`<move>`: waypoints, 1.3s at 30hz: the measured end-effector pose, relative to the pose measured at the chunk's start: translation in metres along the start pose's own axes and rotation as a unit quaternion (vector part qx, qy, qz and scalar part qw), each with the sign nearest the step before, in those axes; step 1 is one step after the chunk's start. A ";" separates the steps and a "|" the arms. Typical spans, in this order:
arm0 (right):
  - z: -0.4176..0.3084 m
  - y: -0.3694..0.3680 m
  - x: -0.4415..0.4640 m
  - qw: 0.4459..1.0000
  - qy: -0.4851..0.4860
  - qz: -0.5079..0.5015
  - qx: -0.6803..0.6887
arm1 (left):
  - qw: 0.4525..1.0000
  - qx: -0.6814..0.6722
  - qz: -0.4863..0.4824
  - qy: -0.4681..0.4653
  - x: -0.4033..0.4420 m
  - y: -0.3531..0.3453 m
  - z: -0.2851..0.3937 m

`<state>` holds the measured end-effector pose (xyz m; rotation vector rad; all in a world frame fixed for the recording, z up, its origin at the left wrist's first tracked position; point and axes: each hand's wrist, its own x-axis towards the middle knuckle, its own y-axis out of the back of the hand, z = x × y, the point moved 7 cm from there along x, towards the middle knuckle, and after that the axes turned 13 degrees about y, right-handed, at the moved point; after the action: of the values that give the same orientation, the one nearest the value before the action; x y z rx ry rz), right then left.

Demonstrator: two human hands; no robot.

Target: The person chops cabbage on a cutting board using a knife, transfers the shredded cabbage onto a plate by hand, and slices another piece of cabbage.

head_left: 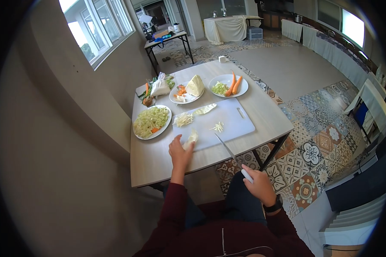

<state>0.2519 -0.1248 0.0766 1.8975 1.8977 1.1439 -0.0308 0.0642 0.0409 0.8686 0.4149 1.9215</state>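
Note:
My left hand [181, 152] is at the cutting board's near left corner, thumb and fingers around the lower end of a pale cabbage leaf [193, 137]. In my right hand [260, 185] is a knife [228, 150], gripped by its white handle, its blade pointing at the board. On the white cutting board [238, 124] are a pile of cabbage shreds [184, 119], another cabbage leaf [205, 109] and a small heap of cut strips [218, 127] close to the knife tip.
Left of the board stands a plate of shredded cabbage [151, 121]. Behind are a cabbage wedge [195, 86] on a plate, carrots [234, 85] on another, and a white bag [160, 87] among vegetables. A wall [94, 128] rises close on the left.

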 end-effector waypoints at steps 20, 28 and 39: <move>-0.026 -0.006 0.020 0.995 0.066 0.027 0.063 | 0.968 0.063 -0.207 -0.130 0.002 -0.017 0.043; -0.034 -0.025 0.030 0.994 0.090 0.006 0.060 | 0.949 0.158 -0.261 -0.079 0.014 -0.029 0.055; -0.020 -0.045 0.035 0.997 0.060 -0.026 0.035 | 0.965 -0.040 -0.255 -0.047 0.020 -0.013 0.070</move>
<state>0.1998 -0.0932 0.0734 1.8419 2.0631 1.2168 0.0224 0.0833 0.0892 0.7119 0.4493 1.4073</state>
